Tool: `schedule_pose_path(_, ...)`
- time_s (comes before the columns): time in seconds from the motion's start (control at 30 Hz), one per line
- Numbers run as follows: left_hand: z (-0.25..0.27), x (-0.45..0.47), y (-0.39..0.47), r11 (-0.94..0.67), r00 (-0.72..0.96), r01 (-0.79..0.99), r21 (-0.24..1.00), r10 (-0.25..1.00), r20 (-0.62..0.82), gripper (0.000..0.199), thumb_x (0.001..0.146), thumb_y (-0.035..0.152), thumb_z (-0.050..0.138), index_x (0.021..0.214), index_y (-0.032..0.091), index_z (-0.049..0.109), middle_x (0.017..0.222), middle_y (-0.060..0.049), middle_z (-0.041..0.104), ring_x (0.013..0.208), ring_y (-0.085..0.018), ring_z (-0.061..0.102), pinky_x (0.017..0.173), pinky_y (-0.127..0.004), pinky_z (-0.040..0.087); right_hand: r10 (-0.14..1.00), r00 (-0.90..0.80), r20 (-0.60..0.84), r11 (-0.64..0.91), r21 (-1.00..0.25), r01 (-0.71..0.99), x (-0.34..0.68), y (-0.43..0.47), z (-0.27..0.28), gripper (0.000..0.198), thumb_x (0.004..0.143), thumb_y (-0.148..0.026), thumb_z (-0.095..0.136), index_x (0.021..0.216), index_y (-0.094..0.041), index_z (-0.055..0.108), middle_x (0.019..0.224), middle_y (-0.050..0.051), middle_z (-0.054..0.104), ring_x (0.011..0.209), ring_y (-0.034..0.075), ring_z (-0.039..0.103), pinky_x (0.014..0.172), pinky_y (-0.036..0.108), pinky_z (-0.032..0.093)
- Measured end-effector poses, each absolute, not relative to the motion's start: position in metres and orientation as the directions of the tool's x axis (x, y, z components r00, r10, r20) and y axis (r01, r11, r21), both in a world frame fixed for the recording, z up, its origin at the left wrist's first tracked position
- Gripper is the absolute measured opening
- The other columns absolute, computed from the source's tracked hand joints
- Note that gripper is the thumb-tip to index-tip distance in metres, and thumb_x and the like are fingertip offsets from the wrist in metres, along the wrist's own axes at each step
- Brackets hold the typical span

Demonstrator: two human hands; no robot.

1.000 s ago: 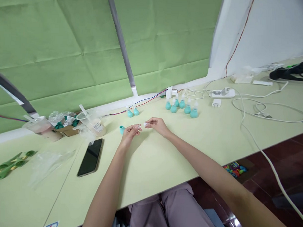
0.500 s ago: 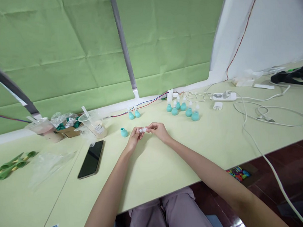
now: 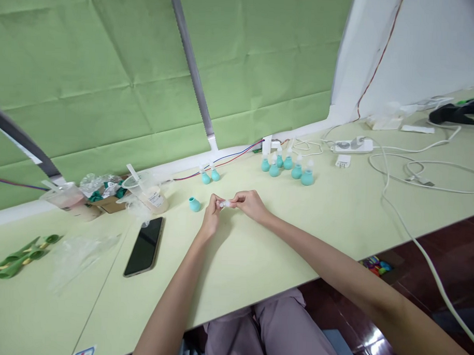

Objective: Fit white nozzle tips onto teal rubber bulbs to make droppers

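Note:
Between my two hands is a small whitish translucent nozzle piece (image 3: pixel 225 203), partly covered by fingers. My left hand (image 3: pixel 212 214) pinches its left end, while my right hand (image 3: pixel 250 204) grips the right end with thumb and fingers. Just left of my left hand stands a teal rubber bulb (image 3: pixel 194 204) with an open top. Farther back, two teal bulbs with clear tips (image 3: pixel 210 176) stand close together. Several more tipped teal bulbs (image 3: pixel 297 171) are grouped at the back right.
A phone (image 3: pixel 144 247) lies left of my left arm. Beyond it are drink cups (image 3: pixel 153 198), a cardboard box (image 3: pixel 110 205) and a plastic bag (image 3: pixel 82 255). Green pieces (image 3: pixel 22 256) lie far left. A power strip (image 3: pixel 353 146) and white cables occupy the right side.
Both hands stay together around the nozzle piece. My left fingers have shifted and turned slightly on it, and the camera view has moved a little.

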State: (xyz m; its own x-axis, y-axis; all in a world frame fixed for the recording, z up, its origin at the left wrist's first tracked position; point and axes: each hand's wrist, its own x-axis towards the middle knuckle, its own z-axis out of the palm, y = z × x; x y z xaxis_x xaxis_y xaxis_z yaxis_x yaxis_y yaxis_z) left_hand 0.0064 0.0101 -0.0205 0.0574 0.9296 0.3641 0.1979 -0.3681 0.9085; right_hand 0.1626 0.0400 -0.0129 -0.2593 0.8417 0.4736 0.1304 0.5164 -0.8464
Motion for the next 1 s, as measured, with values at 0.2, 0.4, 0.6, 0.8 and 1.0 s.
schedule_pose_path(0.2,-0.018,0.013,0.006,-0.379,-0.005,0.289,0.879,0.918,0.398,0.021,0.084,0.041,0.043,0.078,0.021,0.046,0.075,0.001,0.048,0.07,-0.013,0.043,0.068,-0.024,0.032,0.749,-0.268,0.606,0.662,-0.67,0.337,0.164,0.04,-0.014,0.007,0.07,-0.014,0.064,0.063,-0.018,0.066,0.068,0.002,0.067,0.056,0.01,0.054,0.055,0.021,0.036)
schedule_pose_path(0.4,-0.016,0.021,0.001,-0.331,-0.03,0.376,0.865,0.929,0.368,0.022,0.086,0.041,0.038,0.077,0.021,0.039,0.073,0.002,0.049,0.066,-0.013,0.043,0.065,-0.025,0.03,0.716,-0.297,0.632,0.696,-0.612,0.374,0.164,0.042,-0.016,0.011,0.072,-0.01,0.061,0.065,-0.017,0.066,0.068,0.002,0.066,0.06,0.012,0.055,0.058,0.022,0.038)
schedule_pose_path(0.6,-0.015,0.018,0.0,-0.362,0.051,0.414,0.835,0.925,0.375,0.023,0.086,0.042,0.035,0.078,0.02,0.04,0.074,0.001,0.049,0.067,-0.013,0.043,0.066,-0.026,0.031,0.7,-0.358,0.618,0.711,-0.65,0.269,0.167,0.042,-0.014,0.016,0.07,-0.005,0.058,0.064,-0.016,0.066,0.07,0.002,0.065,0.063,0.011,0.058,0.062,0.022,0.042)
schedule_pose_path(0.8,-0.019,0.014,0.004,-0.367,0.036,0.394,0.843,0.922,0.384,0.025,0.086,0.043,0.035,0.078,0.02,0.04,0.073,0.002,0.048,0.066,-0.012,0.042,0.064,-0.024,0.032,0.742,-0.299,0.6,0.663,-0.722,0.196,0.164,0.044,-0.015,0.007,0.068,-0.01,0.063,0.064,-0.016,0.065,0.068,0.001,0.064,0.059,0.01,0.056,0.058,0.021,0.043)
schedule_pose_path(1.0,-0.02,0.009,0.01,-0.333,0.048,0.361,0.871,0.939,0.34,0.031,0.088,0.045,0.028,0.107,0.021,0.036,0.068,0.003,0.046,0.061,-0.012,0.044,0.061,-0.025,0.037,0.779,-0.329,0.533,0.571,-0.821,0.021,0.165,0.048,-0.009,0.012,0.068,-0.02,0.064,0.08,-0.018,0.068,0.08,0.003,0.066,0.069,0.012,0.06,0.067,0.025,0.048)
